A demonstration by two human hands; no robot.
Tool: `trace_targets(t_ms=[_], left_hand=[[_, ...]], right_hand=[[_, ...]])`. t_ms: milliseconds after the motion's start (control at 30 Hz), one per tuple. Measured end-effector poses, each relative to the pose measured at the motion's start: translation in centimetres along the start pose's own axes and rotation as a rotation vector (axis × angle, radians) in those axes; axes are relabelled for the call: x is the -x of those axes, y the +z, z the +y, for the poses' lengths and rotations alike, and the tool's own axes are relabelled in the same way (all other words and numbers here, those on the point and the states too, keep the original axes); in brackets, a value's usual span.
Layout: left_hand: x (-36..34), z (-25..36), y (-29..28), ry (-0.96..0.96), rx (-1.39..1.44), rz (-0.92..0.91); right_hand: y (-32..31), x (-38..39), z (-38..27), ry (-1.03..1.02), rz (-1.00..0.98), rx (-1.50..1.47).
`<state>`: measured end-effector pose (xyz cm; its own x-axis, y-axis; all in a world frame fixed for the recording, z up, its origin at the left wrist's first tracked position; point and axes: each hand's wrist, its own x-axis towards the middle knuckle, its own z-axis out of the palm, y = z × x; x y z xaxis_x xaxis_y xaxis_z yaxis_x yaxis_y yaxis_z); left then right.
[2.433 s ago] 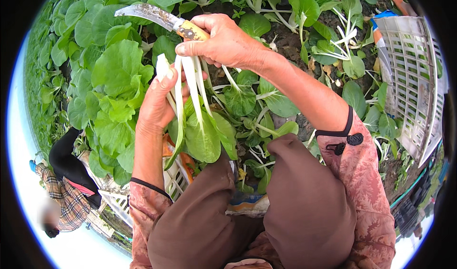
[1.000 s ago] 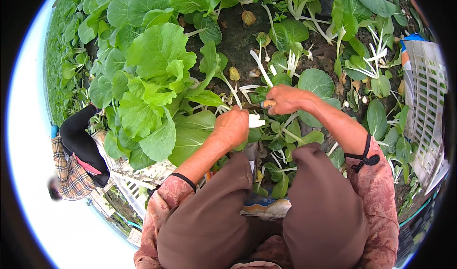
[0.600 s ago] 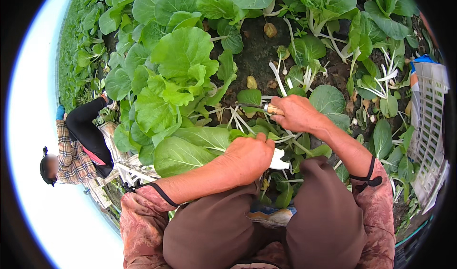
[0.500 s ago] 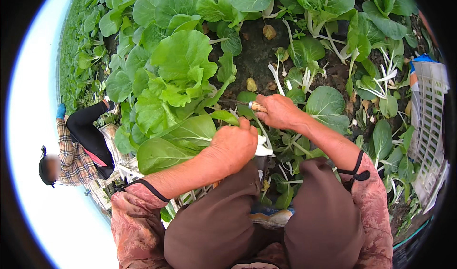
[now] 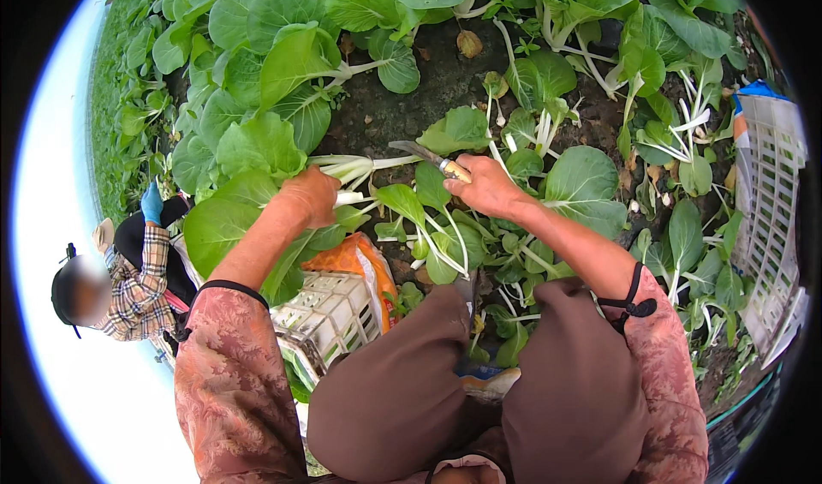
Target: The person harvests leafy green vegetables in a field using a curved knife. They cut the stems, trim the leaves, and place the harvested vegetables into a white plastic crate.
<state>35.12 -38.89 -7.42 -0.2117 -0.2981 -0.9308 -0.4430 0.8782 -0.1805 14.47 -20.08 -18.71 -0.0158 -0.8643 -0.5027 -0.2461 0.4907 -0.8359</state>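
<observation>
My left hand [image 5: 310,198] is closed around a leafy green with pale stalks [image 5: 347,169], resembling bok choy. Its broad leaves [image 5: 224,227] spread out to the left and below the hand, and its cut stalk ends point right. In my right hand [image 5: 490,186] is a knife [image 5: 419,151] with a wooden handle; the curved blade points left, just above the stalks and apart from my left hand. Loose trimmed leaves [image 5: 437,227] lie on the soil between and below my hands.
Rows of growing greens [image 5: 291,13] stand ahead around dark soil [image 5: 368,111]. By my left knee sits a white crate [image 5: 330,313] with an orange bag [image 5: 364,265]. Another white crate [image 5: 771,201] stands far right. A co-worker [image 5: 133,291] wearing blue gloves sits at left.
My left hand has moved left and up, now gripping the green at its stalks. The knife blade shows plainly now. The crate and orange bag have come into view. The co-worker's gloved hand shifted.
</observation>
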Motion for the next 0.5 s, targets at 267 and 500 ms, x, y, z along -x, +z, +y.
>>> trace_targets(t_ms=[267,500], left_hand=[[4.9,5.2,6.2,-0.242,0.172,0.387],[5.0,8.9,-4.0,-0.088,0.407,0.434]], right_hand=[[1.6,-2.2,-1.4,-0.073,-0.054,0.03],[0.2,-1.3,-0.9,0.077,0.003,-0.093]])
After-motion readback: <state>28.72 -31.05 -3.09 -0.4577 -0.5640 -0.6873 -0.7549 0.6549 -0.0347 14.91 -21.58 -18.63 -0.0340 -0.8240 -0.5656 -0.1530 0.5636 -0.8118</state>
